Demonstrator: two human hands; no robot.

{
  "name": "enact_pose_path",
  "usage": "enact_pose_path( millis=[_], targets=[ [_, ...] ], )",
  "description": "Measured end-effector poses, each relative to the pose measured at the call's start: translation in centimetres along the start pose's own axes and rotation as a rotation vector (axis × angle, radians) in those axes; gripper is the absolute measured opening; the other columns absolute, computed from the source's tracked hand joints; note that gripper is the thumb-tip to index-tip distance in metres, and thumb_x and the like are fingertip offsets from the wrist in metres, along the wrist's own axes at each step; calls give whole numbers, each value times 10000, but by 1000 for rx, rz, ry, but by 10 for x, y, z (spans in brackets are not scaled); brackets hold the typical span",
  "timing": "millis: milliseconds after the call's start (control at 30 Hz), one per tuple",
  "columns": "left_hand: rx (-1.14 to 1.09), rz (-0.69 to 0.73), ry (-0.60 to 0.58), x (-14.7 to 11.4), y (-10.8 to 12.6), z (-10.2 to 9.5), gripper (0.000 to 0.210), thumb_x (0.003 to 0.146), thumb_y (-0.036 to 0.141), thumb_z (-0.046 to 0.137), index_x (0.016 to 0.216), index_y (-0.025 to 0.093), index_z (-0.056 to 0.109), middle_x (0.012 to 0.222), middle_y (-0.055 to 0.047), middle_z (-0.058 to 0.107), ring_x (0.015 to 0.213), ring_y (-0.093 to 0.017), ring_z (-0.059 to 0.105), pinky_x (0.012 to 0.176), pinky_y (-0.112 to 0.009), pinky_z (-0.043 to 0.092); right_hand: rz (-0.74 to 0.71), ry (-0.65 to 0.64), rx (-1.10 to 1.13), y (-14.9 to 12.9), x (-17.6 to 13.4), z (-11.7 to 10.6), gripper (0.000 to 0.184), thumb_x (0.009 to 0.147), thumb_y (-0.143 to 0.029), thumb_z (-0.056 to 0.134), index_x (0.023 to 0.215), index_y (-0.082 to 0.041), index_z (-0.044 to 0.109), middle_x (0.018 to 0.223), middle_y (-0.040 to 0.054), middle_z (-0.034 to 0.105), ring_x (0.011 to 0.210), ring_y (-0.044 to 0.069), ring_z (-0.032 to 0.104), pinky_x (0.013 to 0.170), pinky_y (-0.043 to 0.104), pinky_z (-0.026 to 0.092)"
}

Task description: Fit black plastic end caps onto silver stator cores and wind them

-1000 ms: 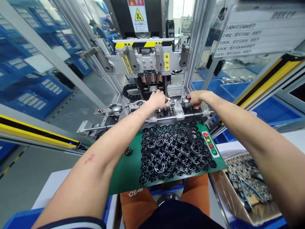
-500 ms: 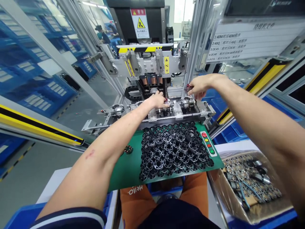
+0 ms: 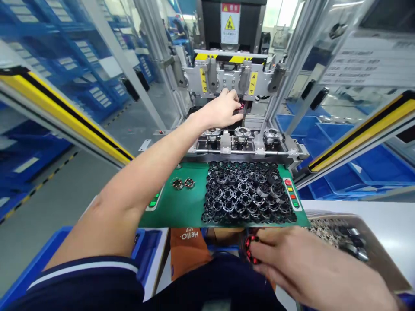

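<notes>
My left hand (image 3: 225,109) is raised over the row of fixtures, its fingers pinched around a small motor stator (image 3: 240,106) that shows red between them. Below it sit metal ring-shaped fixture heads, among them a middle one (image 3: 242,134) and a right one (image 3: 272,135). Down by my lap, at the front edge of the green work surface (image 3: 168,214), my right hand (image 3: 288,257) grips another motor stator (image 3: 250,249) with red round its ring; its far side is hidden by the fingers. Two wound stators (image 3: 183,184) lie on the green surface at left.
Many black stator cores (image 3: 244,198) are stacked on the green surface. Button panels flank them, one at right (image 3: 292,194). The winding machine (image 3: 231,82) stands behind, between yellow light bars. A lined carton (image 3: 385,255) of parts sits at lower right.
My right hand has come down from the fixtures to my lap with its stator. My left hand has lifted its stator off a fixture. The view has shifted, and two wound stators show at left.
</notes>
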State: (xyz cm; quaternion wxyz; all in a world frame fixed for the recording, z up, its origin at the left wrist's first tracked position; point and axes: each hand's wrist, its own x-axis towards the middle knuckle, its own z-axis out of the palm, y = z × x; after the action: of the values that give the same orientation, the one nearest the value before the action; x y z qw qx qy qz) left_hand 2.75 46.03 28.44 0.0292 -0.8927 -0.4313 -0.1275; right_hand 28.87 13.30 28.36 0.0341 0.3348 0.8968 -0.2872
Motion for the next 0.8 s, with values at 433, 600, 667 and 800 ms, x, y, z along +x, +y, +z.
enact_pose_path(
  millis=[433,600,667,800],
  targets=[
    [-74,-418,-487,-344,-8,96,241,1191,403,838,1229,165,855,1338,-114,839,1255,-280,795,1164,-492,669,201,0,-433,-35,275,108,499,1175,-483,888,1560,-181,787,1601,163,796,1409,333,818,1203,580,731],
    [-45,-553,-303,-346,6,119,170,1161,308,857,1246,162,882,1397,-162,838,1334,-345,806,1164,-529,687,282,107,-435,-31,290,106,493,1181,-492,878,1560,-190,786,1598,152,796,1402,330,819,1198,587,733],
    [-56,-579,-199,-352,13,116,216,1128,286,884,1307,168,910,1451,-210,822,1375,-409,796,1168,-561,679,276,174,-404,-26,254,102,404,1207,-467,837,1511,-201,822,1553,147,829,1443,333,804,1259,570,678],
    [-207,-502,91,-370,41,106,277,1171,360,861,1425,258,900,1529,-149,790,1474,-365,755,1282,-536,629,387,320,-319,-10,147,100,312,1272,-394,694,1494,-266,872,1337,112,943,1271,287,879,1057,386,613]
  ],
)
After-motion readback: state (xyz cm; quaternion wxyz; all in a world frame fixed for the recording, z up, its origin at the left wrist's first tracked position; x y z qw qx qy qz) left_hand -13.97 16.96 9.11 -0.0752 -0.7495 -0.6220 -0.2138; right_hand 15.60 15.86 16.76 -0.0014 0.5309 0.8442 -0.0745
